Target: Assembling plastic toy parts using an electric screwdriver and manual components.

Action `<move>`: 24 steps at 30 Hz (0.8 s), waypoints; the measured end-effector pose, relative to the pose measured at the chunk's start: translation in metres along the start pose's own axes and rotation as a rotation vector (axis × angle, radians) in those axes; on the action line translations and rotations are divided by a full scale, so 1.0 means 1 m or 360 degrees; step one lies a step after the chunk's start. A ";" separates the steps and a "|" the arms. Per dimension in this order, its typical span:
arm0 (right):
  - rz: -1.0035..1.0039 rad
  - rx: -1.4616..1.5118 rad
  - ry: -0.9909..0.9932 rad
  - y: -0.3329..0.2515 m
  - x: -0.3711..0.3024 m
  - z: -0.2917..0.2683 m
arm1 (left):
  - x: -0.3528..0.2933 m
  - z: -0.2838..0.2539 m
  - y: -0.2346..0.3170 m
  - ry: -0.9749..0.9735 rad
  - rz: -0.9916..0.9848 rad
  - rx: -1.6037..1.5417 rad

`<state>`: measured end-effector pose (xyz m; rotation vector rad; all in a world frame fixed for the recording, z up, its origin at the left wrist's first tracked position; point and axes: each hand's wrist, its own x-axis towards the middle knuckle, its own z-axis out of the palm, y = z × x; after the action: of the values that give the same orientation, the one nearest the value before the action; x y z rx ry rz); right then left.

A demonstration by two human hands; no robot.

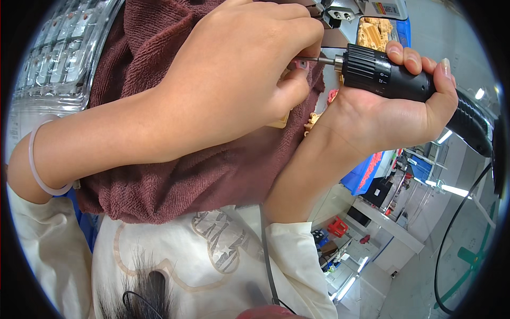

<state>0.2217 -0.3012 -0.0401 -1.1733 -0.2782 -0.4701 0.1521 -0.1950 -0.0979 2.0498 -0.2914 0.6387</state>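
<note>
My right hand (396, 106) is wrapped around a black electric screwdriver (390, 74) with a ribbed collar. Its thin metal bit points left, to the fingers of my left hand (239, 69). That hand is closed, its thumb and forefinger pinching a small pink part (302, 64), mostly hidden by the fingers. The tip of the bit lies behind the fingers, so I cannot tell whether it touches the part. Under the left hand, a corner of a yellow piece (281, 121) shows. Both lie over a folded maroon towel (212, 183).
A clear plastic tray (58, 58) with several metallic parts stands at the far left. Yellow moulded parts (374, 33) fill a blue bin at the back, beside metal fixtures (340, 13). More yellow pieces (312, 122) lie by my right forearm. A black cable (446, 228) hangs at right.
</note>
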 end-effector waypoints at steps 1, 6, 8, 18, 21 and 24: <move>0.0043 0.0053 -0.0165 -0.002 0.002 -0.002 | 0.003 0.001 0.006 0.0033 -0.0045 -0.0038; 0.0200 0.0174 -0.0558 0.006 0.030 -0.008 | -0.001 -0.004 -0.001 -0.0199 -0.0212 -0.0096; 0.0028 -0.0023 -0.0420 0.006 0.010 0.009 | -0.002 0.000 -0.007 -0.0074 -0.0059 0.0036; -0.0181 -0.0214 -0.0400 -0.001 0.002 0.016 | -0.001 -0.006 0.005 -0.0092 -0.0139 0.0059; -0.0161 -0.0171 -0.0358 -0.002 0.003 0.014 | -0.004 0.002 -0.008 -0.0036 -0.0074 -0.0014; -0.0133 -0.0116 -0.0320 -0.002 0.001 0.016 | -0.002 -0.003 -0.007 0.0067 0.0008 -0.0002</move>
<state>0.2216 -0.2868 -0.0317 -1.2859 -0.4883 -0.4387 0.1521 -0.1885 -0.1027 2.0325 -0.2725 0.6835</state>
